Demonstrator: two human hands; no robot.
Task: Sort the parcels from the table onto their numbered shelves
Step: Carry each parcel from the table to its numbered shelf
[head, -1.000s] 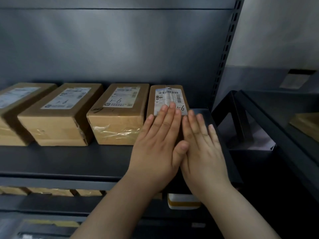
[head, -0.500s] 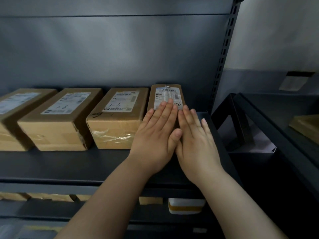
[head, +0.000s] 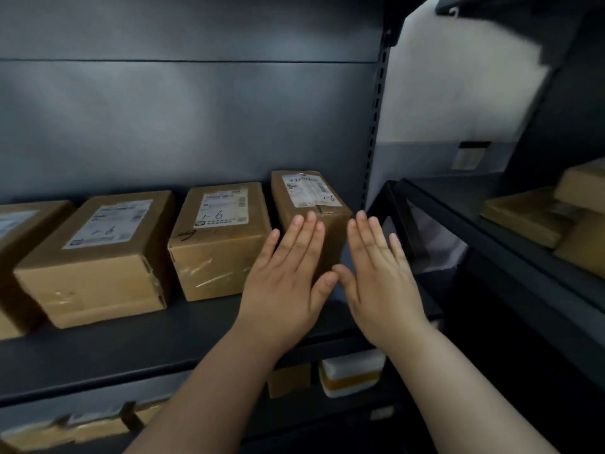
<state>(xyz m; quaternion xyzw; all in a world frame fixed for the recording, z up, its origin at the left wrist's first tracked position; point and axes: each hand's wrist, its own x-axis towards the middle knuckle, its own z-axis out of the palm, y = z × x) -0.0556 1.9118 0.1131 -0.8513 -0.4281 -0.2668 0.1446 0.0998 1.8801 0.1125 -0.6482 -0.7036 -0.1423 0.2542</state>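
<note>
On the dark grey metal shelf board [head: 131, 348], four brown cardboard parcels stand in a row close to the steel back panel [head: 196, 126], each with a white shipping label on top. At the right end is the narrow parcel [head: 311, 204], set lengthwise just beside the perforated upright [head: 376, 126]; its label carries a handwritten 1-6 that reads upside down from this side. Next to it on the left, apart by a slim gap, sits the second parcel [head: 222, 244], also marked 1-6, then the third parcel [head: 98, 257] and a fourth parcel [head: 19, 231] cut off by the frame edge. The left hand [head: 288, 283] is flat, fingers straight and together, in front of the narrow parcel's near face; contact cannot be told. The right hand [head: 379, 283] is likewise flat and holds nothing, just off the parcel's right corner, thumbs nearly meeting. Beneath the board shows a white-and-yellow package [head: 352, 371]. Beyond the upright are a pale wall [head: 458, 77] and a neighbouring rack [head: 491, 244] bearing stacked cardboard boxes [head: 530, 217].
</note>
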